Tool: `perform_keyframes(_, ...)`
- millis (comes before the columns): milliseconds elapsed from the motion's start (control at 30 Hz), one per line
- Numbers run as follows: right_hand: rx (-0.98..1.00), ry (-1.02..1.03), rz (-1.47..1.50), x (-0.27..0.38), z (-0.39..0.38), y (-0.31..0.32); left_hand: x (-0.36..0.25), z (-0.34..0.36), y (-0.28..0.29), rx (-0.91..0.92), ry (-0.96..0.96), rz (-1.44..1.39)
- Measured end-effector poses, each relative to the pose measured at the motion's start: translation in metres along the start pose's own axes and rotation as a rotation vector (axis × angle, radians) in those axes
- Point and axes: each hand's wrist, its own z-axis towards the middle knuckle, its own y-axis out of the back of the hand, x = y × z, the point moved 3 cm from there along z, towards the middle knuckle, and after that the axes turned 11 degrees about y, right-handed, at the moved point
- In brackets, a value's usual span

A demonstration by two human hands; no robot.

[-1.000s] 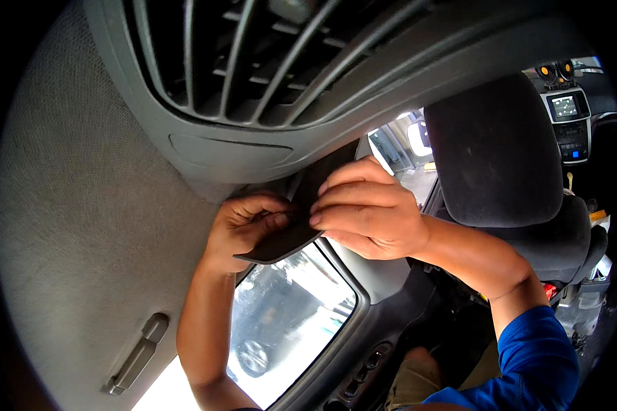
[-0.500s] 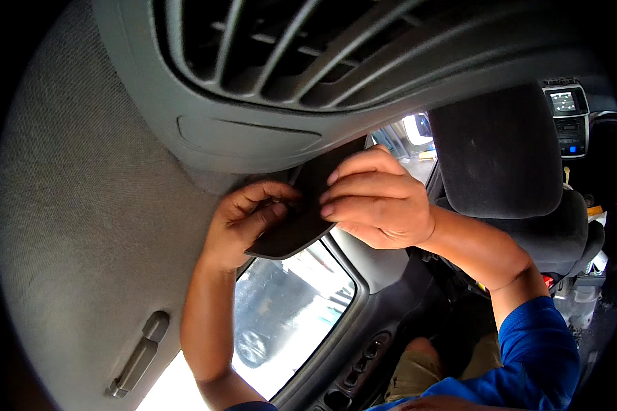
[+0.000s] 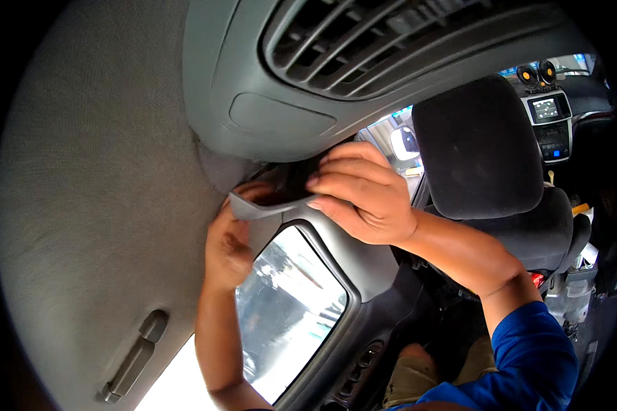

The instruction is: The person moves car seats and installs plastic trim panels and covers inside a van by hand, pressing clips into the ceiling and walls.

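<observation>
A grey pillar trim panel (image 3: 271,209), with a dark inner side, stands away from the car's upper side under the overhead housing. At its left end is my left hand (image 3: 227,241), fingers curled in behind the panel's edge and partly hidden by it. My right hand (image 3: 369,198) pinches the panel's right part, thumb on the lower edge and fingers on the dark inner side. A dark gap (image 3: 291,177) shows between the panel and the housing.
Above hangs the grey overhead housing (image 3: 216,103) with a slatted air vent (image 3: 343,51). Fabric headlining (image 3: 96,205) and a grab handle (image 3: 136,357) lie left. Below is a side window (image 3: 291,312). A dark seat headrest (image 3: 480,147) stands right, the dashboard screen (image 3: 547,108) beyond.
The panel has tilted so its grey lower edge now faces me. My left hand has turned, its fingers passing behind the edge. The view has shifted, so the vent sits higher and farther right.
</observation>
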Motion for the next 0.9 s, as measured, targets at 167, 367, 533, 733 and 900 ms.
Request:
perform_keyframes(167, -0.090, -0.013, -0.118, 0.002, 0.002, -0.009, -0.012, -0.004, -0.018, -0.384, 0.035, 0.232)
perform_keyframes(367, -0.142, -0.033, -0.072, 0.009, -0.013, -0.015, -0.012, -0.001, -0.031, -0.586, -0.200, 0.352)
perform_keyframes(533, -0.139, -0.006, 0.016, 0.013, -0.021, -0.007, -0.020, 0.001, -0.019, -0.526, -0.091, 0.316)
perform_keyframes(733, -0.089, -0.352, 0.128, 0.019, -0.036, -0.012, -0.025, 0.003, -0.016, -0.532, 0.039, 0.232)
perform_keyframes(900, -0.101, -0.595, 0.278, -0.012, -0.026, -0.042, -0.030, 0.008, -0.015, -0.450, 0.034, 0.127)
